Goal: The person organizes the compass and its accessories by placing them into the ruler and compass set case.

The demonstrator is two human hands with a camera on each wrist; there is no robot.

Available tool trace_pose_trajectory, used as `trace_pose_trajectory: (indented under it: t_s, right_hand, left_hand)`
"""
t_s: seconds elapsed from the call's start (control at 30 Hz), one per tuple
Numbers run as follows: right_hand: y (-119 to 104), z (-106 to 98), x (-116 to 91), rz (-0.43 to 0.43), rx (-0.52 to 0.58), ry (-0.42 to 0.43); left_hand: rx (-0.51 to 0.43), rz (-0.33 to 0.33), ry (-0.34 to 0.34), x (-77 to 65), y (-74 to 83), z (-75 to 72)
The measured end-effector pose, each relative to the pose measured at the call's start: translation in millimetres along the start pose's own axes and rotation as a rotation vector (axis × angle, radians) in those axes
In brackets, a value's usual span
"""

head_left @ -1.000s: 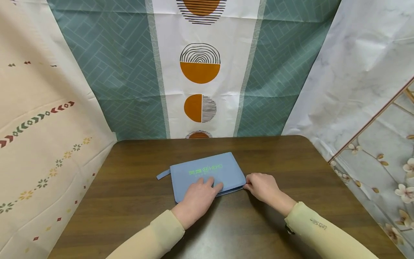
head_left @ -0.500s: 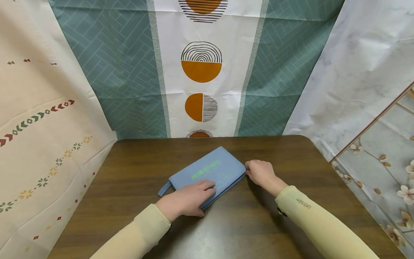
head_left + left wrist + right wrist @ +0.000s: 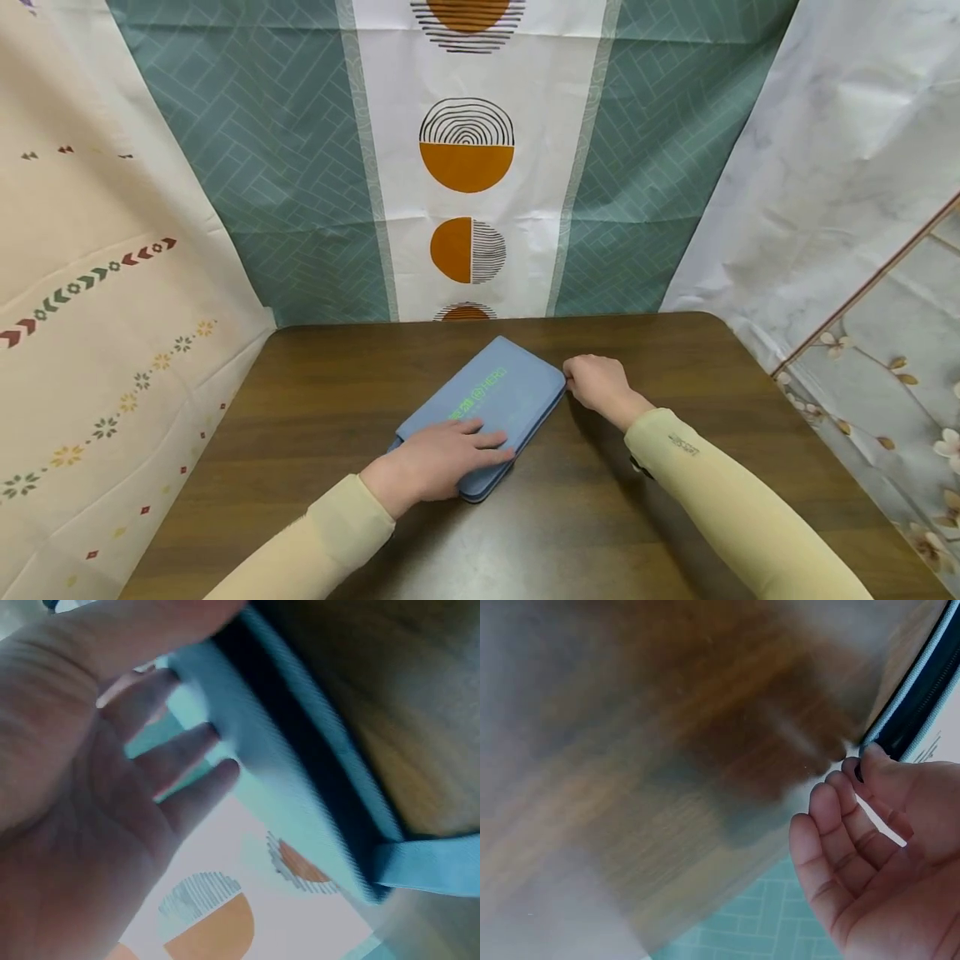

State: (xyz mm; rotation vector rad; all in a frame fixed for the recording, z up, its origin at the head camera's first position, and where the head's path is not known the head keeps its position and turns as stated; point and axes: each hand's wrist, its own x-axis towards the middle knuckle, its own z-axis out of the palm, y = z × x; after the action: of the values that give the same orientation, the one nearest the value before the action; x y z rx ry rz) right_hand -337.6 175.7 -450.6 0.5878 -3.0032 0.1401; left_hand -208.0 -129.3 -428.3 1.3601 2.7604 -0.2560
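A blue zip case (image 3: 517, 404) with green lettering lies slantwise on the brown wooden table (image 3: 337, 383). My left hand (image 3: 438, 458) rests on its near left part, fingers spread over the top. In the left wrist view the fingertips press the blue cover (image 3: 262, 761), the dark zip band runs along the side, and a blue strap (image 3: 435, 864) sticks out at one end. At the case's far right corner my right hand (image 3: 600, 387) pinches a small dark zipper pull (image 3: 858, 773) between thumb and forefinger, beside the dark zip (image 3: 922, 697).
Behind the table hangs a green and white curtain (image 3: 300, 208) with orange circle prints. A cream patterned cloth (image 3: 112, 350) covers the left side, and a marbled, flowered cloth (image 3: 847, 250) the right. The table's far edge runs close to the curtain.
The case has turned anticlockwise, its right end swinging away from me. My right hand has moved farther back along its edge; the left hand has shifted left and now lies flatter across it.
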Motion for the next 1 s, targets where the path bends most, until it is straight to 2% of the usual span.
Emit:
trace_pose_trajectory:
  t_s: [0.17, 0.37, 0.53, 0.67, 1.0]
  right_hand:
    - [1, 0, 12, 0.004, -0.002, 0.003]
    - [-2, 1, 25, 0.024, 0.007, 0.002]
    - [-6, 7, 36, 0.05, 0.015, 0.028]
    - [-8, 13, 44, 0.068, 0.025, 0.043]
    - [-11, 17, 55, 0.097, 0.045, 0.055]
  left_hand:
    - [-0.047, 0.041, 0.068, 4.9, -0.2, 7.8]
    - [-0.08, 0.021, 0.082, 12.2, -4.5, 15.0]
    - [-0.027, 0.005, 0.054, 18.8, -7.7, 18.3]
    - [-0.045, -0.028, 0.012, 22.9, -5.9, 19.5]
    - [-0.012, -0.092, 0.039, 34.4, 8.5, 13.2]
